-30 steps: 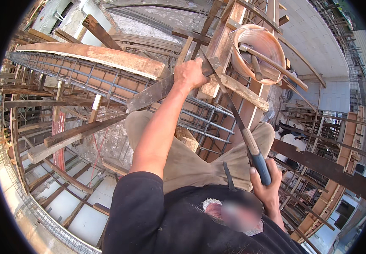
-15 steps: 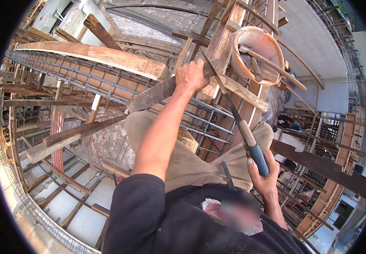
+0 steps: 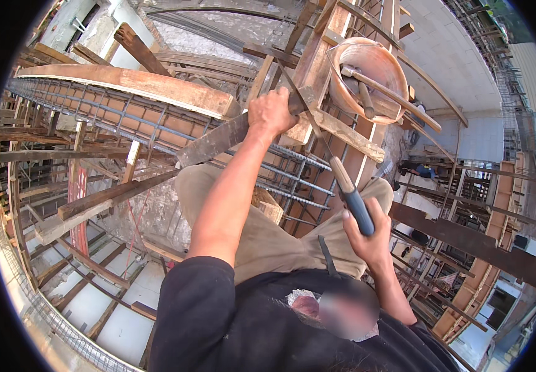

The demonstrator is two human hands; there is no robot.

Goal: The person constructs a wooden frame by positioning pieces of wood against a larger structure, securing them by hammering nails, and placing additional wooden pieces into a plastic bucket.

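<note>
Orange-brown bucket (image 3: 376,54) as landmark. Dark plank (image 3: 218,139) left of bucket; saw (image 3: 343,175) crosses plank's end nearest bucket. My read, sawing: pin plank hard, draw long straight strokes, clear of the steadying grip. Left hand (image 3: 272,113), left of bucket, closed over plank; right hand (image 3: 372,234), bodyward of bucket, wrapped snugly round saw handle (image 3: 357,209).

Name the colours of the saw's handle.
The handle is brown near the blade and dark blue-grey behind, best seen in the head view.
</note>
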